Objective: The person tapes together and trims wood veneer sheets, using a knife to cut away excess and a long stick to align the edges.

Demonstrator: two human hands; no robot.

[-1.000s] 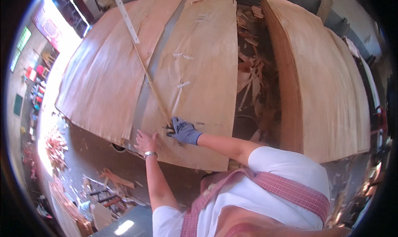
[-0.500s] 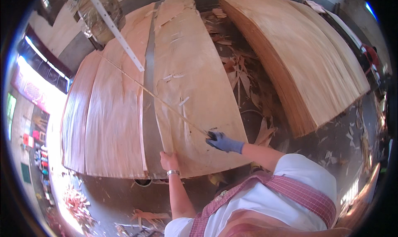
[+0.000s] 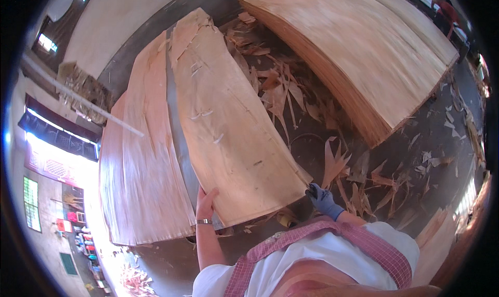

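Observation:
A long, pale wood veneer sheet (image 3: pixel 236 141) lies in front of me, with small white tape strips and splits on its face. My bare left hand (image 3: pixel 206 203), with a watch at the wrist, grips its left edge near the close end, thumb on top. At the sheet's near right corner, my right hand (image 3: pixel 325 201) in a blue-grey glove has its dark fingertips closed on the edge. Whether a thin stick is also in that hand, I cannot make out. Left of the sheet, past a narrow grey strip, lie pinkish veneer sheets (image 3: pixel 148 172).
A thick stack of veneer (image 3: pixel 353 52) stands at the far right. Torn veneer scraps (image 3: pixel 283 86) litter the dark floor between it and the sheet. On the left, a pale bar (image 3: pixel 88 99) slants above the sheets, near a bright doorway.
My right hand has moved from over the sheet to its near right corner. The thin stick no longer crosses the sheets. The view has turned, and my left hand stays at the left edge.

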